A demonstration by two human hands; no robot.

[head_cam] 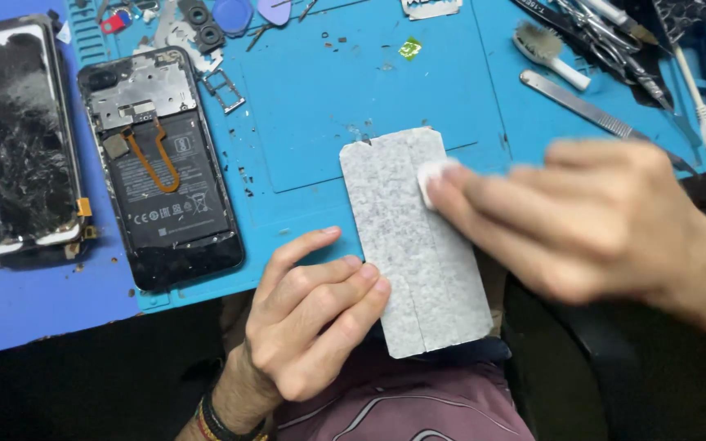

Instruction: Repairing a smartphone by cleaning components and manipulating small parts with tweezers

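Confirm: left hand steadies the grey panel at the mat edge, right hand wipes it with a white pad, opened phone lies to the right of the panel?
One error: the opened phone lies to the left of the grey panel, as the head view shows. The left hand does steady it and the right hand presses the white pad on it.

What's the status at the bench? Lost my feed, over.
Left hand steadies grey panel at mat edge. Right hand, blurred, presses white pad on it. Opened phone lies apart, left.
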